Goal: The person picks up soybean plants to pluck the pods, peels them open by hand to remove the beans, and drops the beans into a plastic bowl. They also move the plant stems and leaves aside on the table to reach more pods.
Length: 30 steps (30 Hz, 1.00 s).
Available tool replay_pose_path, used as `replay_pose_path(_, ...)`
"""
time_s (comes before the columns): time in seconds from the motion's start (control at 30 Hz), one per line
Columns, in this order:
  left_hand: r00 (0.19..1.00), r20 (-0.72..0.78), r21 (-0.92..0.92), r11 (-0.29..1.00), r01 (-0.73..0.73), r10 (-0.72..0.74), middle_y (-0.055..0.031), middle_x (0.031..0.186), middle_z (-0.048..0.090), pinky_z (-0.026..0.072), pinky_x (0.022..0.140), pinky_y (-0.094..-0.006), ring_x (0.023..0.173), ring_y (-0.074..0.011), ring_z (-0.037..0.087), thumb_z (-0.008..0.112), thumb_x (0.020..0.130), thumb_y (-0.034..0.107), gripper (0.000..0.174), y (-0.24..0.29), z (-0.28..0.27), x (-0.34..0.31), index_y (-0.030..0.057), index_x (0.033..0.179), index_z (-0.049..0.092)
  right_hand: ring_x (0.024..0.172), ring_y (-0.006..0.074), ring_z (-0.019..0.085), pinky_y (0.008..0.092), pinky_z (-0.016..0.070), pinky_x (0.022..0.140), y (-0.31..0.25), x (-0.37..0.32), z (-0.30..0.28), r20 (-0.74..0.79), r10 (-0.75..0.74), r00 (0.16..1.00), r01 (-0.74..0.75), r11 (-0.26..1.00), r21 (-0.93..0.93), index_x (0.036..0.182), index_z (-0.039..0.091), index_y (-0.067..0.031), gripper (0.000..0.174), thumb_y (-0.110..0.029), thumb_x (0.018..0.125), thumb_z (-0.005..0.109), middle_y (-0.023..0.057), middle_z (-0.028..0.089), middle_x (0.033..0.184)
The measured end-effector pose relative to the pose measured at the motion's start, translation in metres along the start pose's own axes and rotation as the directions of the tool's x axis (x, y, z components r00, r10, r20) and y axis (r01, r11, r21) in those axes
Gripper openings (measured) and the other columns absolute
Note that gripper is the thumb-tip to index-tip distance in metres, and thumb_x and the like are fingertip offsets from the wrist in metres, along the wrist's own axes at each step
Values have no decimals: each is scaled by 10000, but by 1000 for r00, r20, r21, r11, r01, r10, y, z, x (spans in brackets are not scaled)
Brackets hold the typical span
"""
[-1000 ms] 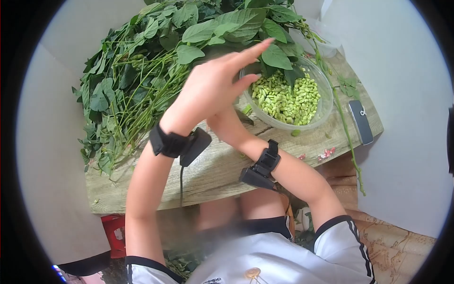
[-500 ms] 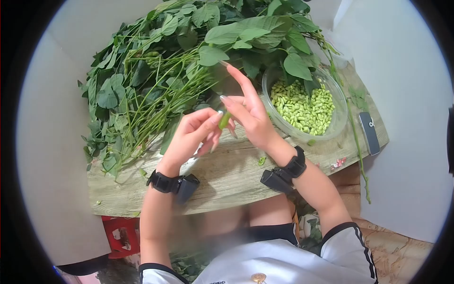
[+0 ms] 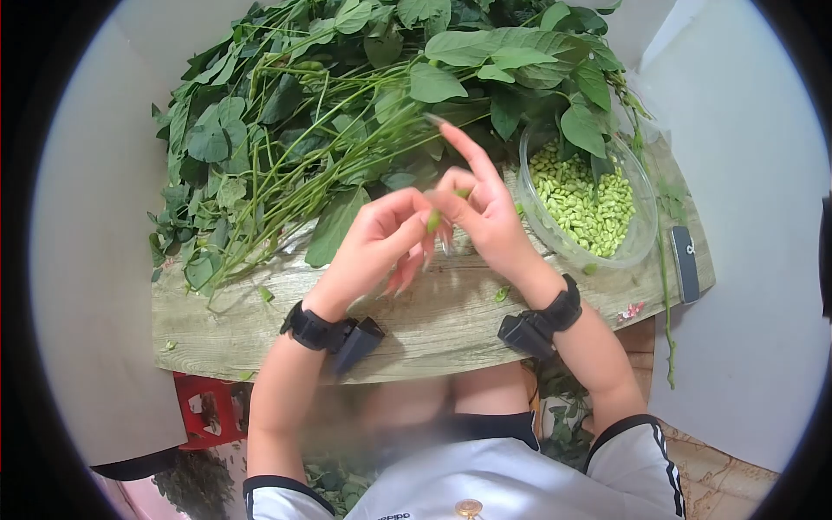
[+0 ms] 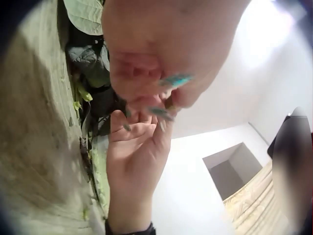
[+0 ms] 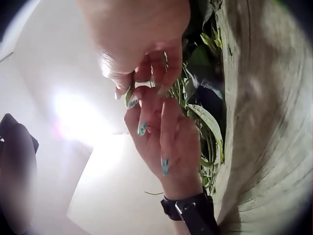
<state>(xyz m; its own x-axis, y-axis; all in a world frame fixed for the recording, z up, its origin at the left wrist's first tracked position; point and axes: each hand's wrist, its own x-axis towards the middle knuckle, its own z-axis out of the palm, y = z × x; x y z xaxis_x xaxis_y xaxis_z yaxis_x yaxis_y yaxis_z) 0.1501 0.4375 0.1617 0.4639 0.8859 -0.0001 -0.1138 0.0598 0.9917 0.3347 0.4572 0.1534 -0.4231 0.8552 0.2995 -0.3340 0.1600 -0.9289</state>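
Note:
In the head view both hands meet over the table, in front of the leafy pile. The left hand (image 3: 377, 247) pinches a small green pod (image 3: 433, 220) between thumb and fingers. Touching it, the right hand (image 3: 494, 225) has its index finger stretched out and its thumb and other fingers bent round another green bit (image 3: 462, 193). Fingers partly hide both pieces. The right wrist view shows the pod (image 5: 129, 95) between the fingertips of the two hands. A clear bowl (image 3: 646, 247) of shelled green beans (image 3: 585, 204) stands right of the hands.
Leafy stalks (image 3: 303, 121) cover the back and left of the wooden table (image 3: 416, 338), and some leaves overhang the bowl. A dark phone-like object (image 3: 685, 264) lies at the right edge beside a long stem (image 3: 666, 303). Loose green scraps (image 3: 501, 294) lie near the front.
The left hand has come back from beside the bowl, where it crossed over the right arm, and now meets the right hand holding a pod. The head view has shifted, moving the bowl rightward in the picture.

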Motion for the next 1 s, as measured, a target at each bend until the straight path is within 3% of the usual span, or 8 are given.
replay_pose_path(0.07, 985, -122, 210, 973, -93, 121, -9, 699, 617, 369, 406, -200, 468, -43, 516, 552, 995, 146, 140, 0, 5, 1, 23, 940, 587, 839, 102, 562, 229, 484, 675, 1, 2, -1, -81, -140, 987, 116, 962, -247, 1542, 238, -105, 790, -209, 915, 706, 36, 587, 951)
replay_pose_path(0.13, 943, -217, 419, 897, -144, 252, -10, 690, 610, 390, 423, -211, 486, -52, 527, 572, 986, 122, 126, -2, 8, 2, 15, 921, 583, 1033, 156, 539, 270, 509, 787, 3, 2, 0, -132, -439, 889, 237, 686, -688, 1475, 440, -102, 766, -255, 816, 800, 65, 566, 1097)
replay_pose_path(0.17, 913, -273, 458, 876, -153, 302, -16, 689, 606, 408, 443, -223, 511, -60, 539, 590, 974, 107, 114, -2, 8, 2, 11, 913, 582, 1135, 224, 519, 321, 507, 880, 3, 0, -2, -49, -468, 882, 268, 585, -765, 1351, 596, -97, 648, -277, 769, 817, 84, 610, 1187)
replay_pose_path(0.27, 863, -319, 542, 822, -172, 391, -42, 715, 605, 443, 494, -252, 587, -88, 571, 623, 944, 72, 76, -10, 4, 4, 14, 922, 580, 1234, 266, 486, 364, 463, 994, 7, 3, 3, 123, -447, 886, 360, 496, -790, 1318, 627, -90, 619, -291, 762, 814, 85, 615, 1309)
replay_pose_path(0.4, 832, -206, 634, 718, -288, 515, -65, 787, 605, 444, 524, -261, 665, -119, 587, 637, 915, 34, 80, -13, 1, 6, 12, 970, 581, 1295, 242, 477, 369, 421, 1065, 13, -1, 11, -71, -188, 980, 146, 910, -389, 1320, 629, -79, 445, -232, 909, 702, 84, 614, 1338)
replay_pose_path(0.53, 831, -115, 659, 668, -347, 545, -72, 825, 601, 434, 516, -258, 703, -130, 588, 621, 925, 39, 87, -15, 1, 7, 9, 999, 587, 1214, 216, 553, 344, 466, 1014, 18, 0, 7, -135, -178, 975, 132, 947, -294, 1290, 649, -71, 329, -189, 985, 610, 112, 633, 1286)
replay_pose_path(0.7, 893, -199, 476, 837, -272, 403, -40, 760, 594, 436, 502, -235, 626, -79, 554, 573, 965, 81, 74, -11, 6, 4, 8, 967, 574, 973, 157, 657, 290, 532, 845, 16, 2, 4, -163, -367, 916, 223, 802, -554, 1156, 696, -24, 242, -168, 1009, 569, 119, 699, 1070)
replay_pose_path(1.0, 956, -234, 116, 981, -155, 179, -34, 755, 560, 384, 437, -193, 536, -74, 512, 470, 1032, 212, 208, -12, -1, 5, 37, 925, 507, 781, 48, 620, 233, 518, 726, 6, 3, 5, -347, -288, 893, 141, 909, -392, 1077, 673, 25, 241, -175, 1027, 550, 35, 701, 893)
